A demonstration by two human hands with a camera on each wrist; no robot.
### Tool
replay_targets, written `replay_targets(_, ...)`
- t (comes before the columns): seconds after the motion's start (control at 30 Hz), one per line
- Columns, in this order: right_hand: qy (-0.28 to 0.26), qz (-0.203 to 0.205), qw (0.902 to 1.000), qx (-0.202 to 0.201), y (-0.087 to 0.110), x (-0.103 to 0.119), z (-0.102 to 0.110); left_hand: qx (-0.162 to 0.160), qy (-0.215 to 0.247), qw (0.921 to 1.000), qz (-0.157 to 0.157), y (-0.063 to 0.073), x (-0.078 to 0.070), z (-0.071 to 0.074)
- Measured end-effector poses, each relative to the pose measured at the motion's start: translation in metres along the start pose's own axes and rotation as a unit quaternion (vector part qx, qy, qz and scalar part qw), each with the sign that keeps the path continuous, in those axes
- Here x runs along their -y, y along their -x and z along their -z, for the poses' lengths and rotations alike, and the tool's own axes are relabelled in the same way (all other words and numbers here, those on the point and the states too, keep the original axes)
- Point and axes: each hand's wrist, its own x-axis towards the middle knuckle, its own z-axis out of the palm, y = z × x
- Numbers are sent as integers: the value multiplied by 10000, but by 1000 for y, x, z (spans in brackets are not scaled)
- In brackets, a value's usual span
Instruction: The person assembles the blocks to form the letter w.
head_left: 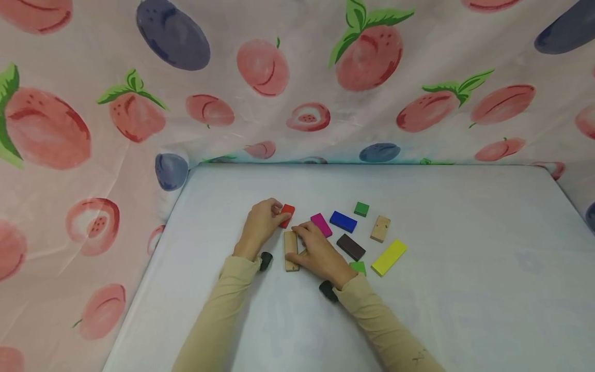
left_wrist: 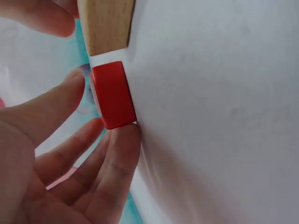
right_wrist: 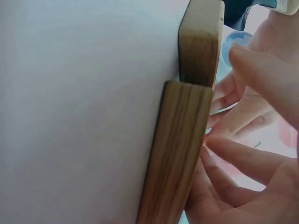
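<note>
My left hand [head_left: 261,223] is at a small red block [head_left: 288,213] lying on the white table. In the left wrist view, fingertips touch the end of the red block [left_wrist: 114,95], while the thumb stays slightly apart from it. Just beyond its other end is a pale wooden block [left_wrist: 107,25]. My right hand [head_left: 321,253] reaches over this long wooden block [head_left: 291,243], thumb above it and fingers by its far end. Up close in the right wrist view, a striped wooden block [right_wrist: 177,149] overlaps the paler wooden block [right_wrist: 201,46]; the right thumb hangs clear of both.
Right of the hands lie a magenta block [head_left: 321,225], blue block [head_left: 343,221], dark brown block [head_left: 350,247], yellow block [head_left: 389,257], short wooden block [head_left: 380,229] and dark green block [head_left: 361,208]. The right wrist partly covers a light green block [head_left: 358,267]. Fruit-print cloth [head_left: 260,119] borders the table.
</note>
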Motion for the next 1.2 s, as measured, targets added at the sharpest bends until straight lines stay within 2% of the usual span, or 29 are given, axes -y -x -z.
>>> replay_targets(0.3,-260,-343,9989,172,-5,4,0,48,94,9999,-40,-1,3,-1)
replay_targets(0.7,-520,-472,9973,231,-8,8,3,191,-274,9993,-167,-2,3,1)
replay_targets(1.2,-495,-500,9972,240,-8,6,1,-82,316,9990,311,4,6,-1)
